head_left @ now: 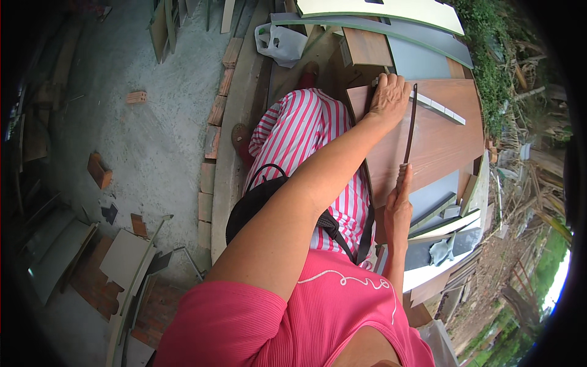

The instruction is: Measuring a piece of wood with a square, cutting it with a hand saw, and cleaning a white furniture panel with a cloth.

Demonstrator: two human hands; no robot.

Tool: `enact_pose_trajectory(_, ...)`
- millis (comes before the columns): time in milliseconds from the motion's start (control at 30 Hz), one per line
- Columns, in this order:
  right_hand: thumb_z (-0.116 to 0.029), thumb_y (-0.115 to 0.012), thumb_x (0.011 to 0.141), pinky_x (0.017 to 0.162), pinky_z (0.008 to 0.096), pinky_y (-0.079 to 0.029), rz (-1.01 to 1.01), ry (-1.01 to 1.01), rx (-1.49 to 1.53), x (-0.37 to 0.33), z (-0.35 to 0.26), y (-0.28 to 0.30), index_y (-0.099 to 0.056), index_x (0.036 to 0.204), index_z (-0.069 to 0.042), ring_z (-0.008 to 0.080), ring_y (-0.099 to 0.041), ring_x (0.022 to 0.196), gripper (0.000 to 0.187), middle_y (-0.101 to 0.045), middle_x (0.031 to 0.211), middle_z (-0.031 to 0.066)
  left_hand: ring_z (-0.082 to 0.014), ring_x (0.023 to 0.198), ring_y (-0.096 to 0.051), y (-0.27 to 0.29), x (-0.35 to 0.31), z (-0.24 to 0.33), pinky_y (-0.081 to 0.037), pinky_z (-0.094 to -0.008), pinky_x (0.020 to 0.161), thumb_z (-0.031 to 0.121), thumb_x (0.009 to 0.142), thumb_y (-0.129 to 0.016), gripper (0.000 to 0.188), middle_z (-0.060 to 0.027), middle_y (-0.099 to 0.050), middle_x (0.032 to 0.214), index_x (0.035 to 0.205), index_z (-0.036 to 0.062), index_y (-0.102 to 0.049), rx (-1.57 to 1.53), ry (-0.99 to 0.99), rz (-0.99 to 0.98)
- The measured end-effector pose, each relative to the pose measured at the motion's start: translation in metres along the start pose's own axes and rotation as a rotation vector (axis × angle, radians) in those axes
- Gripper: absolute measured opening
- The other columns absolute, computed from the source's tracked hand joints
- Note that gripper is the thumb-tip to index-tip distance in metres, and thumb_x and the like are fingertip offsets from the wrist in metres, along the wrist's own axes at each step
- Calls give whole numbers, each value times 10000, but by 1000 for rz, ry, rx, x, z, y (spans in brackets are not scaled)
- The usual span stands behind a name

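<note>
My left hand [389, 101] is closed over one end of a narrow white strip [441, 109] crossed by dark lines, and its fingers partly hide that end. The strip lies on a brown wooden board [434, 144] to the right of my legs. Nearer my body, my right hand [398, 207] grips the brown handle of a long, thin-bladed knife [411, 131]. Its dark blade points away from me over the board, with the tip close beside the strip and my left hand. I cannot tell whether the blade touches the strip.
A white plastic bag [281, 44] sits beyond my legs. Long panels [379, 27] lie across the far end, with more offcuts [437, 214] and a grey cloth [441, 251] nearer on the right. Loose bricks [99, 171] and boards [125, 260] are on the concrete floor at left.
</note>
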State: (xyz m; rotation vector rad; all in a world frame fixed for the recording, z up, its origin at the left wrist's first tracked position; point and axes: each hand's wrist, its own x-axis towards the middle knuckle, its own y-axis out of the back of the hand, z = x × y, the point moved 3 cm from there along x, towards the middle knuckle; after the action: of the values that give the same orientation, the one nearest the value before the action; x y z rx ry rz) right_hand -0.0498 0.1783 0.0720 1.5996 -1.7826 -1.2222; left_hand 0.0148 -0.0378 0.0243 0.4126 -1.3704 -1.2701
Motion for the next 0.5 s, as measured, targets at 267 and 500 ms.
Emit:
enact_pose_trajectory(267, -76, -376, 920, 849, 479, -459, 196, 294, -24, 117, -2, -4, -145, 1486, -156, 433, -557, 1066, 617, -479, 1344, 202, -242, 930, -501, 2, 1, 1, -333, -381, 817, 145, 815, -501, 165, -101, -554, 925, 937, 71, -583, -42, 4, 20)
enact_pose_trajectory(500, -82, -379, 919, 803, 516, -446, 114, 187, -31, 138, -19, 2, -133, 1487, -151, 460, -582, 975, 622, -504, 1286, 248, -248, 940, -502, 5, 1, 1, -335, -382, 824, 144, 824, -490, 172, -103, -558, 943, 947, 74, -589, -30, 29, 14)
